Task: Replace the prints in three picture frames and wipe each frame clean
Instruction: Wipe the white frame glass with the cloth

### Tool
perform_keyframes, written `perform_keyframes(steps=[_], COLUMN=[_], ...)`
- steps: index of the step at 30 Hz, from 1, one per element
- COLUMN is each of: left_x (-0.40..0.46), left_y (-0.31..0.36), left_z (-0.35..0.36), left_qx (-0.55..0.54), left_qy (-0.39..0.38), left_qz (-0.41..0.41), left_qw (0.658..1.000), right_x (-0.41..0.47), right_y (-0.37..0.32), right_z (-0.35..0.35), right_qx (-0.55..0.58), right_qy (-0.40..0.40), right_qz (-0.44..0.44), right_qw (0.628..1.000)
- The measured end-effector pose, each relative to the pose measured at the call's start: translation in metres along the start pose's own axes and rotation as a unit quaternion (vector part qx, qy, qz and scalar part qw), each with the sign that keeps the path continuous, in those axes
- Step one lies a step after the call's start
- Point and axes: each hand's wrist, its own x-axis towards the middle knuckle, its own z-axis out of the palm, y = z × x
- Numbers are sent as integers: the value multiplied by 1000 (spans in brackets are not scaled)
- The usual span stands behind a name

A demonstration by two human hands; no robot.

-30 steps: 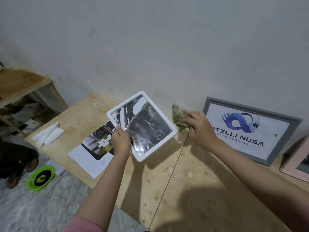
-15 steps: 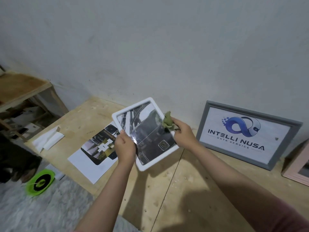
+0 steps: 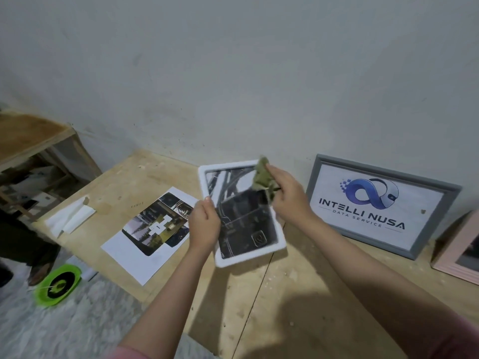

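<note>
My left hand (image 3: 204, 223) grips the left edge of a white picture frame (image 3: 248, 256) with a dark print behind its glass, held tilted above the plywood table (image 3: 285, 294). My right hand (image 3: 289, 196) is closed on a crumpled green cloth (image 3: 261, 176) pressed against the frame's upper right part. A grey frame (image 3: 378, 203) with an "Intelli Nusa" logo leans on the wall to the right. A pink frame (image 3: 458, 251) stands at the far right edge, partly cut off. A loose printed sheet (image 3: 150, 234) lies flat on the table to the left.
Folded white paper (image 3: 70, 216) lies near the table's left corner. A wooden shelf unit (image 3: 28, 141) stands at the far left. On the floor below sits a green and black round object (image 3: 58, 283). The white wall (image 3: 233, 73) runs right behind the table.
My right hand brought the green cloth from beside the frame onto its glass and up to the upper right corner. The frame turned more upright in my left hand.
</note>
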Motion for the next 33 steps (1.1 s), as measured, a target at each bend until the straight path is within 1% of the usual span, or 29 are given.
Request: perform_keyframes(steps=[1,3,4,5,9,13,16,19,23,27,28,29,30,32,33], left_x=[-4,-9,-9,-8,-2,3,9,10,12,17,18,19,20,19,17], left_y=[4,11,14,15,10,-1,-8,-10,-11,0,3,5,5,3,2], left_z=[5,13,15,16,11,4,-4,-5,-2,-8,-8,-8,-6,-2,1], left_qx=[2,0,-6,-11,-32,-45,-32,-28,-38,15,27,37,47,64,71], left_qy=[-16,-21,-16,-9,18,47,40,23,21,7,5,1,-8,-33,-42], left_qz=[12,21,17,10,-20,-64,-60,-62,-70,-1,20,40,58,87,98], left_qw=[1000,1000,1000,1000,999,996,997,997,997,1000,999,999,997,994,992], right_x=[6,13,13,13,-11,-42,-61,-65,-51,-37,-30,-20,-8,15,25], right_y=[-1,-2,-5,-7,-6,11,32,42,47,52,48,41,35,18,10], right_z=[9,23,27,31,51,67,60,47,27,8,4,1,-2,-8,-9], right_qx=[-45,-113,-121,-119,-104,-109,-134,-171,-250,-382,-394,-390,-367,-262,-202], right_qy=[-35,-104,-122,-130,-156,-184,-184,-147,-94,-111,-98,-68,-13,83,107], right_qz=[-28,-25,-21,-38,-173,-247,-289,-316,-359,-361,-356,-343,-320,-222,-164], right_qw=[998,988,985,984,967,945,930,921,894,843,842,852,873,936,960])
